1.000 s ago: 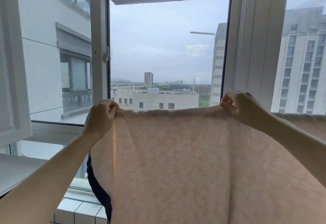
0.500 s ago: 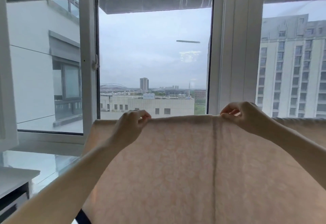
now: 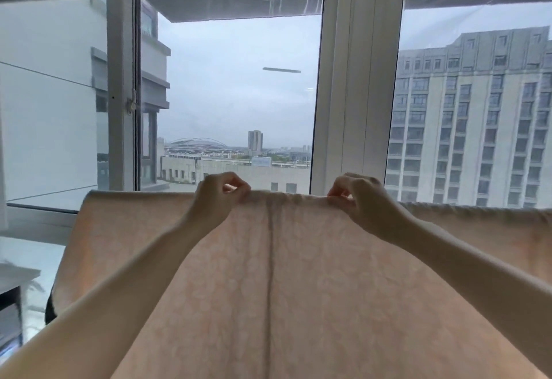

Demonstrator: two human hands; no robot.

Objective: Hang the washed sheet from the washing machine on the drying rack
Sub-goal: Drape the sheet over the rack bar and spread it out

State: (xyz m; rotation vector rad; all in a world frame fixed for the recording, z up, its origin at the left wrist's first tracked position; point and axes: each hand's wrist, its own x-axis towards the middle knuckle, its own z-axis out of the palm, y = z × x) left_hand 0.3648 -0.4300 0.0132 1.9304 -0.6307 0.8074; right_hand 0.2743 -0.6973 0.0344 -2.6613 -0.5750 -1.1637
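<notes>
A pale pink patterned sheet (image 3: 283,283) hangs spread wide in front of me, its top edge running level across the lower half of the view. My left hand (image 3: 219,195) pinches that top edge left of centre. My right hand (image 3: 357,196) pinches the same edge a short way to the right. The cloth is slightly bunched between the two hands, and a vertical crease runs down from there. Whatever rail or rack carries the sheet is hidden under the fabric.
A big window (image 3: 236,86) with white frames (image 3: 358,80) stands right behind the sheet, with buildings outside. A dark piece of furniture (image 3: 12,304) sits at the lower left edge. A dark cloth (image 3: 50,308) peeks out beneath the sheet's left edge.
My left hand slid right along the top edge, closing the gap to my right hand. The sheet now extends further left past it, and my view shifted right.
</notes>
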